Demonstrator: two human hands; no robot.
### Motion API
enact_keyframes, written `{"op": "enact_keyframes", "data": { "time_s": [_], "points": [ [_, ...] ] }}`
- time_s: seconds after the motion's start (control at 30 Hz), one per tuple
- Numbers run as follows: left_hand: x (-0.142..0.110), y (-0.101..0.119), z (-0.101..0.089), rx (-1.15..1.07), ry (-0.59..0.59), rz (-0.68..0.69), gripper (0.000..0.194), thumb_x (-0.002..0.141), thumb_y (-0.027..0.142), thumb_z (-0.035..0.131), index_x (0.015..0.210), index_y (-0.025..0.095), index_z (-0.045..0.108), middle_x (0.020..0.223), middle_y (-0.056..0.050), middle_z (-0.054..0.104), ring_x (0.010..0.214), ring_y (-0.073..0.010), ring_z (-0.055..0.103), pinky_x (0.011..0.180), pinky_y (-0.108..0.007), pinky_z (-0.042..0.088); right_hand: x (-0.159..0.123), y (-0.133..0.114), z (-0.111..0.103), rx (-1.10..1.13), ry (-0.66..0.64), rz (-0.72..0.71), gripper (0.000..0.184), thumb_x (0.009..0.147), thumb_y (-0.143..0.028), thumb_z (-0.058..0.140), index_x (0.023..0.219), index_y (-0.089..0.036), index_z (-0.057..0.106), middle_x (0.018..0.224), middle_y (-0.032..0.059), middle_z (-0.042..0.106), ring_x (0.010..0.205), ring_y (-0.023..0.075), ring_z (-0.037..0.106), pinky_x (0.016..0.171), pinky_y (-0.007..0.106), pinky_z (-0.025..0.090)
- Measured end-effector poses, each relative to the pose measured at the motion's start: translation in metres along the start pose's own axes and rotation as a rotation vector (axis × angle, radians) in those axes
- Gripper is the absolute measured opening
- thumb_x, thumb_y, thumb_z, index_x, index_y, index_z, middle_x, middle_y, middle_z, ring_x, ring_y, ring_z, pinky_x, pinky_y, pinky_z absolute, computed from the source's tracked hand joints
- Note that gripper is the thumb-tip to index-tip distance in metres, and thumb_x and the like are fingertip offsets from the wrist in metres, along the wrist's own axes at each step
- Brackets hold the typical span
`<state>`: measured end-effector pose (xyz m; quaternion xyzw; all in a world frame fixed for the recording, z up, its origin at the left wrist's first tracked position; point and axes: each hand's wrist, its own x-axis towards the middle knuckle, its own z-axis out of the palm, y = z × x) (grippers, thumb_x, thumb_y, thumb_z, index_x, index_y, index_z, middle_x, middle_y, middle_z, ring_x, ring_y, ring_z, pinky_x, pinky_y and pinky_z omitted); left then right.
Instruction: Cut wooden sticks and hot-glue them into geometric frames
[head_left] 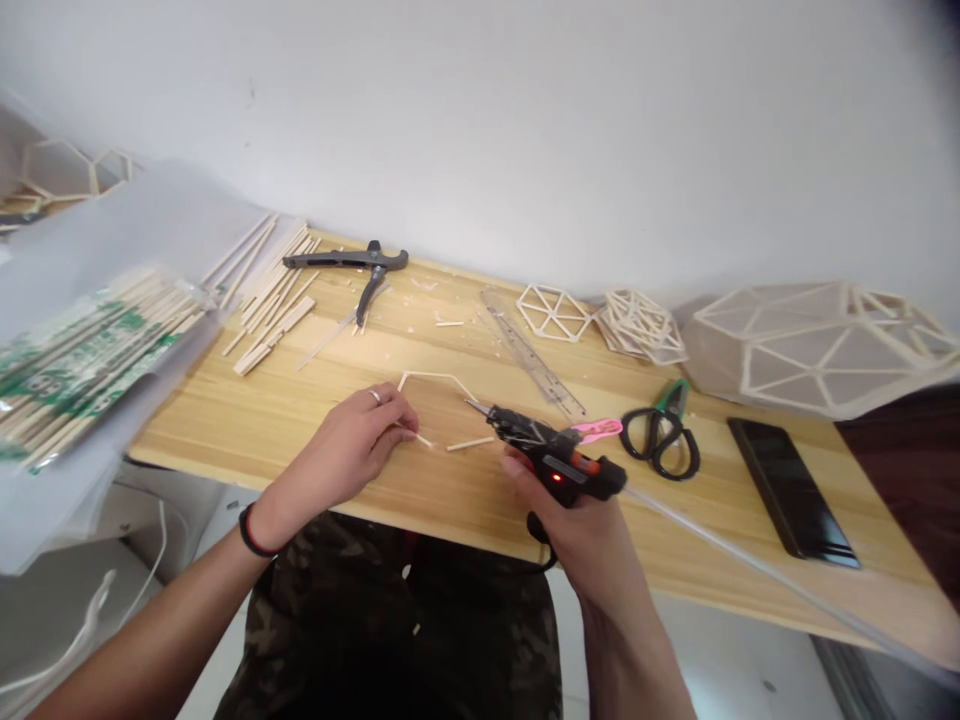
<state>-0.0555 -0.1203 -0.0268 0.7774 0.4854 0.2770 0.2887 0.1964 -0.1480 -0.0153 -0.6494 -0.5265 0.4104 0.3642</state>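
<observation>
My right hand (pixel 559 510) grips a black hot glue gun (pixel 559 455) with a red light on its side and a long clear glue stick (pixel 720 540) coming out of the back. Its nozzle points left, at the right end of a partly joined frame of thin wooden sticks (pixel 439 376). Fingers closed, my left hand (pixel 371 435) pinches the frame's left part, where a stick end shows below the fingertips; the exact hold is hidden. A loose short wooden stick (pixel 470 444) lies between the hands.
Beyond the hands are a clear ruler (pixel 534 355), a black cutter (pixel 349 260) and cut sticks (pixel 277 300). Scissors (pixel 660 435), a phone (pixel 791 490), finished stick frames (pixel 555 313) and a large faceted stick structure (pixel 817 345) are on the right. Packaged sticks (pixel 97 360) lie left.
</observation>
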Motion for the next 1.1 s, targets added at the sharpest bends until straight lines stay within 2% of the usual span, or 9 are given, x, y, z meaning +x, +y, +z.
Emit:
{"op": "enact_keyframes", "data": {
  "time_s": [0.13, 0.33, 0.5, 0.6, 0.73, 0.87, 1.1],
  "points": [
    [0.000, -0.001, 0.001, 0.023, -0.001, 0.021, 0.018, 0.101, 0.019, 0.045, 0.093, 0.019, 0.062, 0.099, -0.006, 0.063, 0.096, -0.0210, 0.059, 0.088, -0.036, 0.048, 0.009, -0.011, 0.010, -0.224, -0.103, -0.106, 0.025, 0.082, -0.043, 0.068, 0.095, -0.022, 0.069, 0.078, 0.0026, 0.071, 0.074, 0.0235, 0.064, 0.072, 0.034, 0.051],
    [0.001, -0.001, 0.002, 0.052, -0.004, 0.028, 0.019, 0.101, 0.018, 0.046, 0.094, 0.018, 0.064, 0.098, -0.006, 0.063, 0.097, -0.0211, 0.060, 0.089, -0.036, 0.049, 0.019, -0.016, 0.025, -0.296, -0.170, -0.192, 0.010, 0.084, -0.034, 0.061, 0.084, -0.024, 0.062, 0.077, 0.0012, 0.070, 0.070, 0.0219, 0.061, 0.068, 0.032, 0.046],
    [0.001, -0.001, 0.003, 0.084, -0.004, 0.026, 0.018, 0.100, 0.017, 0.048, 0.093, 0.019, 0.065, 0.098, -0.006, 0.064, 0.096, -0.0210, 0.061, 0.088, -0.036, 0.049, 0.026, -0.020, 0.024, -0.220, -0.107, -0.203, 0.013, 0.085, -0.035, 0.060, 0.090, -0.023, 0.064, 0.077, 0.0004, 0.066, 0.073, 0.0202, 0.059, 0.070, 0.030, 0.046],
    [0.001, -0.002, 0.005, 0.090, 0.005, 0.032, 0.017, 0.100, 0.017, 0.050, 0.093, 0.018, 0.066, 0.098, -0.006, 0.064, 0.097, -0.0215, 0.061, 0.089, -0.037, 0.050, 0.037, -0.023, 0.027, -0.294, -0.052, -0.246, 0.013, 0.083, -0.033, 0.062, 0.090, -0.023, 0.063, 0.075, -0.0007, 0.065, 0.071, 0.0195, 0.056, 0.068, 0.029, 0.043],
    [0.000, -0.004, 0.006, 0.096, 0.022, 0.039, 0.018, 0.100, 0.018, 0.050, 0.093, 0.018, 0.066, 0.099, -0.006, 0.064, 0.098, -0.0214, 0.061, 0.089, -0.037, 0.050, 0.050, -0.022, 0.034, -0.357, -0.114, -0.277, 0.008, 0.082, -0.030, 0.060, 0.086, -0.024, 0.061, 0.076, 0.0007, 0.066, 0.070, 0.0205, 0.057, 0.067, 0.030, 0.042],
    [0.001, -0.003, 0.006, 0.094, 0.019, 0.035, 0.018, 0.100, 0.019, 0.050, 0.093, 0.017, 0.066, 0.098, -0.007, 0.063, 0.096, -0.0215, 0.061, 0.088, -0.037, 0.050, 0.049, -0.021, 0.032, -0.421, -0.136, -0.342, 0.006, 0.082, -0.029, 0.060, 0.085, -0.024, 0.059, 0.082, 0.0032, 0.066, 0.076, 0.0224, 0.059, 0.070, 0.031, 0.042],
    [0.000, -0.001, 0.004, 0.096, 0.014, 0.028, 0.022, 0.101, 0.019, 0.046, 0.094, 0.016, 0.066, 0.099, -0.008, 0.062, 0.095, -0.0215, 0.061, 0.086, -0.037, 0.050, 0.030, -0.022, 0.022, -0.265, -0.313, -0.209, 0.010, 0.089, -0.035, 0.062, 0.089, -0.025, 0.061, 0.077, -0.0016, 0.069, 0.071, 0.0193, 0.061, 0.068, 0.029, 0.044]
  ]
}}
